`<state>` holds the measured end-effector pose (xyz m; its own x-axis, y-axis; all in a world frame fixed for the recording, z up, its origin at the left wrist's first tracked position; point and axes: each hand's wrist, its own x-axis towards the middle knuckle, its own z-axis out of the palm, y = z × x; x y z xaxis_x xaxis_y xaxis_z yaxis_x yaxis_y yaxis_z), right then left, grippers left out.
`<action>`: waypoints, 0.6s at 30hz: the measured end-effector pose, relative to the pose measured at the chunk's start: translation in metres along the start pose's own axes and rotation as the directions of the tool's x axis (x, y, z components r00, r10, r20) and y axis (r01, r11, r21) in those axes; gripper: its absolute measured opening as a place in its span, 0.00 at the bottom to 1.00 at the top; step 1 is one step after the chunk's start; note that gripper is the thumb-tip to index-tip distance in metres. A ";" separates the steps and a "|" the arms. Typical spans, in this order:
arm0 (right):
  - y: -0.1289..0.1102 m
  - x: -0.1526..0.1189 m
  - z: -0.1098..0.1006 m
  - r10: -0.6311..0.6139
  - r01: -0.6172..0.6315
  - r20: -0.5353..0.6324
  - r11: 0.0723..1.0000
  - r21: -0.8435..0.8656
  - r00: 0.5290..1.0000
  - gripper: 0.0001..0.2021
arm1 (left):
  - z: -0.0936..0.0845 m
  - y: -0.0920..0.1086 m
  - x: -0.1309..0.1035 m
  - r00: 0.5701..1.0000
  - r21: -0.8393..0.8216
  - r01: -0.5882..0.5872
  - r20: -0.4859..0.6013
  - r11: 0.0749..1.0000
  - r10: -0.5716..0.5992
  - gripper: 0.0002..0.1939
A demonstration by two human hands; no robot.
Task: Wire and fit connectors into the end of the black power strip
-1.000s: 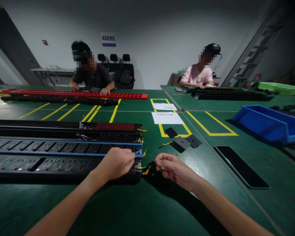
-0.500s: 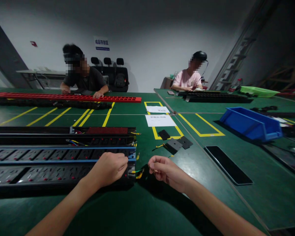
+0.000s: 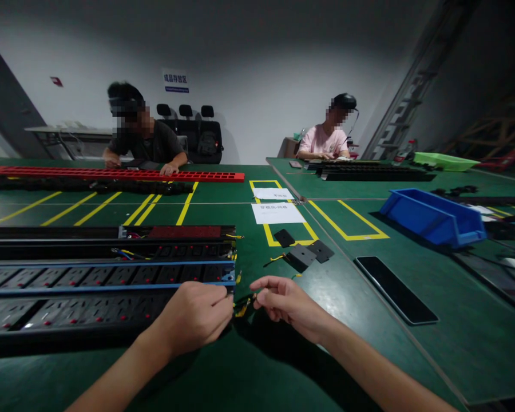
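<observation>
Long black socket strips (image 3: 90, 312) with red dots lie at the left, one of them edged by blue rails (image 3: 111, 290). My left hand (image 3: 197, 317) is closed at the right end of the nearest strip; what its fingertips hold is hidden. Yellow-tipped wires (image 3: 242, 309) stick out from that end, between my two hands. Just right of them is my right hand (image 3: 283, 302), with thumb and fingers bent together near a wire end, the index finger stretched out. Anything in its fingertips is too small to name.
Black plates (image 3: 301, 257) and white papers (image 3: 278, 213) lie ahead. A phone (image 3: 395, 289) and a blue bin (image 3: 433, 220) are at the right. Across the green table sit two people (image 3: 154, 140) (image 3: 326, 140), behind a red rail (image 3: 206, 176) and black rails (image 3: 373, 171).
My left hand has moved slightly right and down to the strip's end. My right hand has shifted a little left, its index finger now stretched out toward the wires.
</observation>
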<state>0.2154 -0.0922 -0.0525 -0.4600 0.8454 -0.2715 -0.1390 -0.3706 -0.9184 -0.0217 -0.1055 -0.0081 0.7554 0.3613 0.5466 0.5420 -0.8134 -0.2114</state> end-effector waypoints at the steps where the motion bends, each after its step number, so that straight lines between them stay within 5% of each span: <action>1: 0.001 -0.001 0.002 -0.020 0.020 0.005 1.000 -0.024 1.000 0.18 | 0.000 0.005 0.002 1.000 -0.028 0.002 -0.002 1.000 -0.002 0.18; 11: 0.005 -0.006 0.010 -0.021 0.033 0.146 0.996 -0.079 0.989 0.18 | 0.002 0.017 0.006 0.991 -0.112 0.118 0.082 0.987 -0.109 0.11; 18: 0.006 -0.005 0.009 -0.057 0.060 0.128 0.998 -0.019 0.990 0.19 | 0.004 0.018 0.004 0.989 -0.173 0.051 0.145 0.984 -0.026 0.09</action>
<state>0.2088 -0.1017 -0.0541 -0.5601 0.8087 -0.1797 -0.1494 -0.3119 -0.9383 -0.0071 -0.1170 -0.0133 0.7866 0.4448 0.4283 0.5082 -0.8603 -0.0401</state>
